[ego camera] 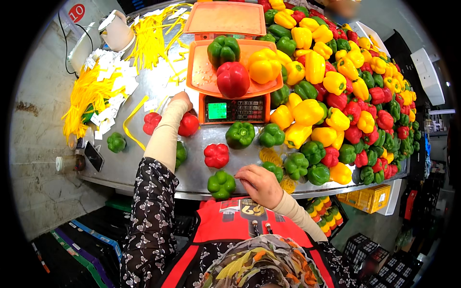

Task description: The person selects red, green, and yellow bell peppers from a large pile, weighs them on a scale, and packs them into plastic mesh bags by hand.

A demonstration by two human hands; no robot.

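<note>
My left hand (183,99) reaches over the steel table (133,165), left of the orange digital scale (201,68). It is near a red bell pepper (188,124); its fingers are partly hidden, so its hold cannot be told. Another red pepper (152,123) lies left of that forearm. My right hand (260,184) hovers at the table's front edge with bent fingers, close to a green pepper (221,184), and appears to hold nothing. On the scale's pan sit a green pepper (223,51), a red pepper (233,80) and a yellow pepper (264,66).
A large heap of mixed peppers (338,86) covers the right side. Yellow tapes with white tags (97,90) lie at left, near a white jug (116,31), a phone (93,157) and a jar (69,163). Rubber bands (270,156) lie near the front. A yellow crate (367,198) stands below right.
</note>
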